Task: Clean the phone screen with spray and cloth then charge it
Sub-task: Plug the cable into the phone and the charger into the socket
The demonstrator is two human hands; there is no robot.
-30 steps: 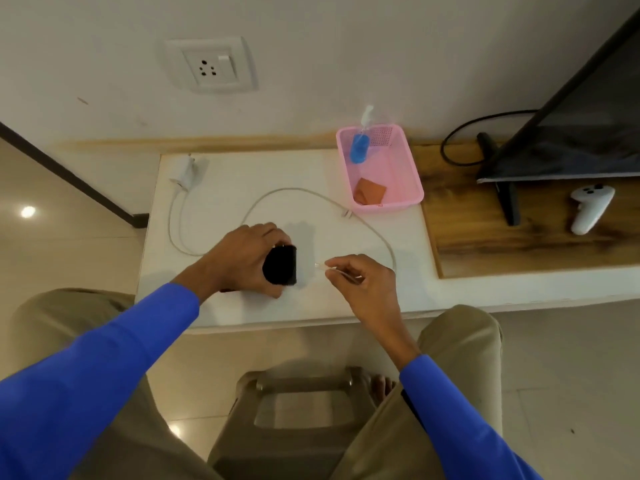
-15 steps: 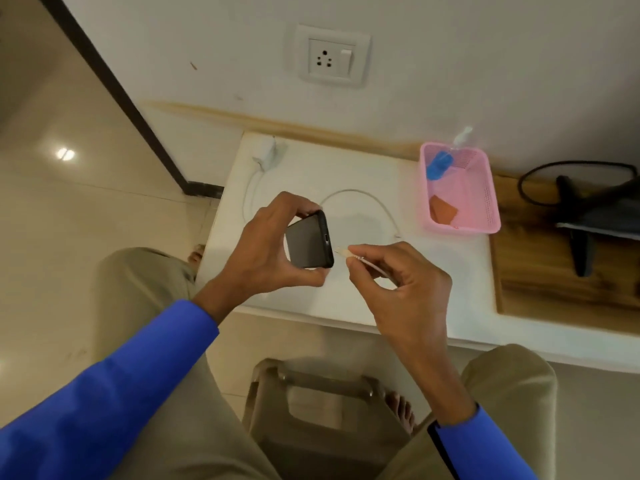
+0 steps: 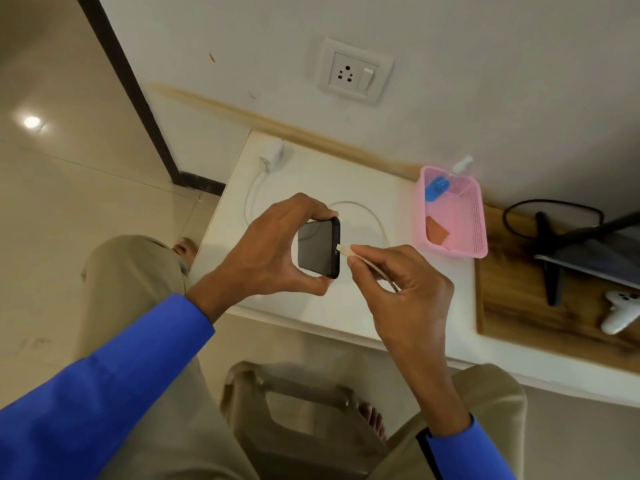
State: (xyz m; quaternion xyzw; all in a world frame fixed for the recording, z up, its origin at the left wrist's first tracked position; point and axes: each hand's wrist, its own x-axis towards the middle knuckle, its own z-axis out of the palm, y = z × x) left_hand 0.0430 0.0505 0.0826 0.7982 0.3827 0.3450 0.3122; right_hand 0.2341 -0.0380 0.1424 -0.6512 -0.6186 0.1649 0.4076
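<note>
My left hand grips a black phone above the white table, its bottom edge turned to the right. My right hand pinches the white cable plug, whose tip touches the phone's port. The white cable loops back over the table to a white charger adapter lying near the wall. A pink basket at the right holds the blue spray bottle and an orange cloth.
A wall socket with a switch sits above the table. To the right, a wooden board carries a screen stand with a black cable and a white controller. A stool stands between my knees.
The phone was lifted off the table and turned so its port faces the plug. The plug has closed the gap and now touches the port. My view shifted left.
</note>
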